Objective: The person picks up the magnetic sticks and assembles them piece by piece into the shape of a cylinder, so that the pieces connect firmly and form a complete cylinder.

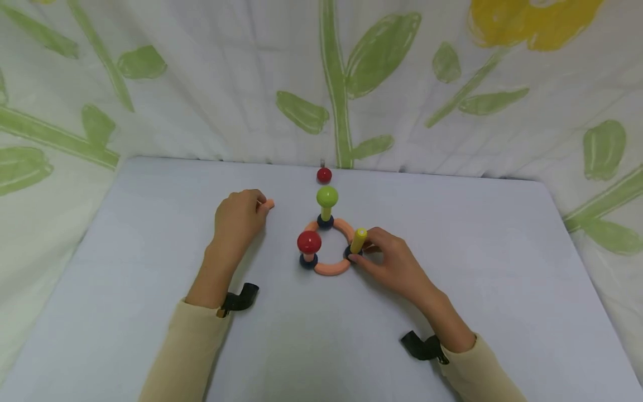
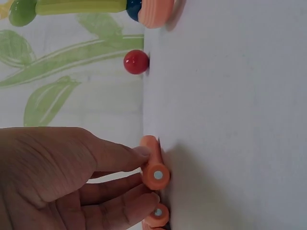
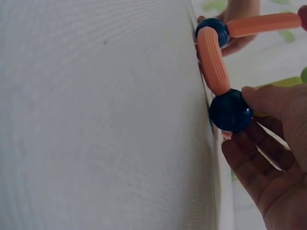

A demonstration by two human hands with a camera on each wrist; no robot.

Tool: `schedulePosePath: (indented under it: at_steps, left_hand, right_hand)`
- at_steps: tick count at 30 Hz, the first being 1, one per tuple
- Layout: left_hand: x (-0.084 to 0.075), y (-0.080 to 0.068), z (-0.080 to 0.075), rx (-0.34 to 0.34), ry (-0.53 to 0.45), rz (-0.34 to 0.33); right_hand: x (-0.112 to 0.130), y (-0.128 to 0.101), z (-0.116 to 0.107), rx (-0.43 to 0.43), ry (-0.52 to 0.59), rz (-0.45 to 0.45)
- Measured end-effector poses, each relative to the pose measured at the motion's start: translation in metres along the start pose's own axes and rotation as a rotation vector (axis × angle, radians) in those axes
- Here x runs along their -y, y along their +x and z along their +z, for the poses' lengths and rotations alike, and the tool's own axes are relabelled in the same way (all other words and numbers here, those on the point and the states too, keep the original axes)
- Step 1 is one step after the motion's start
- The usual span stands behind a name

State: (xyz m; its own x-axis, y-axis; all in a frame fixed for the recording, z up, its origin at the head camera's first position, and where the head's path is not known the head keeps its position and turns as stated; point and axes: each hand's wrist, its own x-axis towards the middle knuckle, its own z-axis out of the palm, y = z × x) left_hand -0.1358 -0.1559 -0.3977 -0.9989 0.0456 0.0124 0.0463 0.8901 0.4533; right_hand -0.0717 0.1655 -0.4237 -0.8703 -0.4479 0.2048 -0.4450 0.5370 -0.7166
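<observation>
- A pale, plain table (image 1: 311,340) filled the near part of the scene, its far edge running against a white cloth (image 1: 201,106).
- The cloth hung in soft creases behind the table, painted with green leaves (image 1: 384,53) and, at the far right, a yellow flower (image 1: 542,22).
- On the table, left of the ring, the left hand (image 1: 240,218) pinched an orange stick (image 2: 152,151); a 2nd orange piece (image 2: 156,216) lay just beside it, under the fingertips.
- The right hand (image 1: 394,258) grasped a dark blue ball (image 3: 231,111) at the ring's right corner, where a yellow rod (image 1: 359,241) stood up.
- The ring (image 1: 331,269), 3 curved orange pieces joined by 3 dark blue balls, lay around the table's middle, toward the far side.
- A green ball (image 1: 327,196) topped the ring's far post; a red ball (image 1: 308,242) topped the left post.
- A loose red ball (image 1: 324,175) sat near the table's far edge.
- Beige sleeves (image 1: 183,349) covered both forearms.
</observation>
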Motion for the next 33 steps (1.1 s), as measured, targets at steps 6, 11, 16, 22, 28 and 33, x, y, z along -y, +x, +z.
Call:
schedulePosePath:
  at_steps: [6, 11, 16, 22, 28, 33]
  left_hand:
    - [-0.007, 0.003, 0.005, -0.011, -0.023, 0.018]
    - [-0.013, 0.005, 0.004, 0.016, -0.056, 0.012]
    - [-0.014, 0.004, -0.001, 0.096, -0.128, -0.033]
    - [-0.014, 0.004, -0.013, 0.24, -0.245, -0.055]
    - [-0.014, 0.002, -0.038, 0.364, -0.342, -0.074]
    - [-0.023, -0.003, -0.064, 0.381, -0.39, -0.059]
  right_hand:
    - [0.0, -0.002, 0.0, -0.004, 0.004, -0.015]
    - [0.001, -0.001, 0.0, -0.008, -0.008, -0.018]
    - [0.002, 0.0, 0.0, -0.003, -0.009, -0.017]
    - [0.003, 0.0, 0.0, -0.003, -0.014, -0.013]
    - [0.003, 0.0, 0.0, 0.003, -0.009, -0.007]
    - [0.003, 0.0, -0.001, 0.007, -0.009, -0.003]
